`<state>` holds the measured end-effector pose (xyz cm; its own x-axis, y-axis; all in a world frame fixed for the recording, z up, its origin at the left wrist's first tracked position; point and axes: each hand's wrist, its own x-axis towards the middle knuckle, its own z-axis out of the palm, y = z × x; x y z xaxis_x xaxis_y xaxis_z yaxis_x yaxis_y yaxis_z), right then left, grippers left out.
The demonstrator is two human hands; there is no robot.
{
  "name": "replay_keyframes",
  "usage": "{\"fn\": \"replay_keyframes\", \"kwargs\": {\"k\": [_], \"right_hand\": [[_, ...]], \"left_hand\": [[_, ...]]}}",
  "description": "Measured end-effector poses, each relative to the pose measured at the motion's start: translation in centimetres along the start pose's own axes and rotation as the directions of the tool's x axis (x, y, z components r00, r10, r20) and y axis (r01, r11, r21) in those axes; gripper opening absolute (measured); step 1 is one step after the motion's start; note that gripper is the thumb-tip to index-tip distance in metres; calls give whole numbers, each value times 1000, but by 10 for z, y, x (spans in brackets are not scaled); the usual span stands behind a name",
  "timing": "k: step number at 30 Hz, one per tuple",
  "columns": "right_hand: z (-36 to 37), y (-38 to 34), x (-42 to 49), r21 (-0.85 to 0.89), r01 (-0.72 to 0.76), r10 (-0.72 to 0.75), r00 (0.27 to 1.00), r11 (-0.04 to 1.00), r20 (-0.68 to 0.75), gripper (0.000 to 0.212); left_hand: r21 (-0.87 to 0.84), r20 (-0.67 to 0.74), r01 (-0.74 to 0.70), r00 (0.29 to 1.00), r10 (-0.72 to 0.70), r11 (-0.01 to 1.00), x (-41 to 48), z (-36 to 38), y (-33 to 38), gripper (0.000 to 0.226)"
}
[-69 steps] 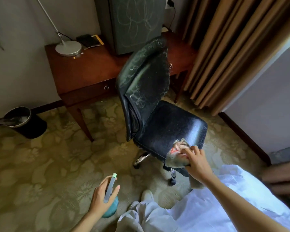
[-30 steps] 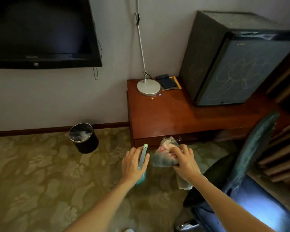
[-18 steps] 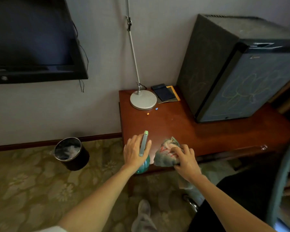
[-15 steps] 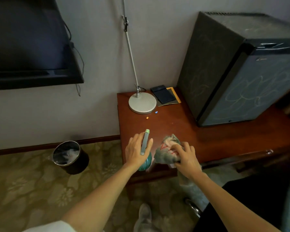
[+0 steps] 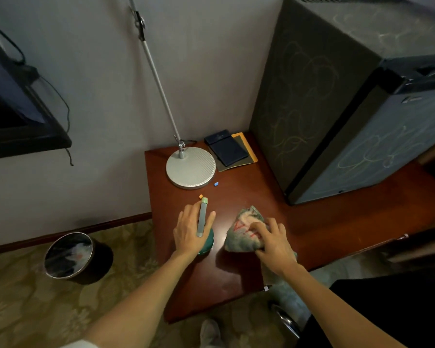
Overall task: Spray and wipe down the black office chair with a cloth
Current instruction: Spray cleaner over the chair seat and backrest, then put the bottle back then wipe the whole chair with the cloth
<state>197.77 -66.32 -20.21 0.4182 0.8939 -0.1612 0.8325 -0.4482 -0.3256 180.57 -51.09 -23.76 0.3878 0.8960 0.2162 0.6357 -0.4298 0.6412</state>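
Observation:
My left hand [image 5: 190, 231] grips a teal spray bottle [image 5: 207, 243] whose grey-green nozzle lever lies over my fingers; the bottle's base is down on the red-brown wooden desk [image 5: 241, 197]. My right hand [image 5: 274, 241] holds a bunched grey cloth with red marks [image 5: 241, 232] against the desk top, beside the bottle. Of the black office chair [image 5: 387, 310] only a dark part shows at the lower right, with a chrome piece of its base below my right forearm.
A lamp with a round silver base [image 5: 191, 168] and dark booklets [image 5: 227, 149] stand at the desk's back. A scribbled dark mini fridge [image 5: 349, 101] fills the desk's right. A black bin [image 5: 70, 256] sits on the patterned carpet at left; a wall TV [image 5: 10, 114] hangs above.
I have turned away from the chair and come up to the desk. Both hands moved forward and down, bringing the bottle and the cloth onto the desk top.

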Motion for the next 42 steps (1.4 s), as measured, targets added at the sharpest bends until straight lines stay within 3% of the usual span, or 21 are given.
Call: {"fn": "replay_keyframes", "kwargs": {"k": [4,15,26,30,36,42], "right_hand": [[1,4,4,-10,-10,10,1000,1000,11,54],[4,-26,-30,-8,-59,59,997,998,-49,52],[38,-81,-149,27,-135,137,982,990,-131,52],[53,-95,-205,52,-199,204,974,979,-102,51],[65,-99,-283,66,-264,270,957,962,-106,59],[77,-63,-361,136,-304,324,933,943,-157,60]], "left_hand": [[-4,1,-24,1000,24,1000,-1,1,-12,49],[83,263,-10,965,-12,997,-24,-30,-23,75],[-2,354,-221,912,207,975,-139,-87,-69,65],[-125,468,-408,780,416,904,-181,-98,-53,65],[-204,620,-719,431,656,665,-238,-92,4,75],[-274,585,-775,337,738,570,-305,-67,45,64]]}}
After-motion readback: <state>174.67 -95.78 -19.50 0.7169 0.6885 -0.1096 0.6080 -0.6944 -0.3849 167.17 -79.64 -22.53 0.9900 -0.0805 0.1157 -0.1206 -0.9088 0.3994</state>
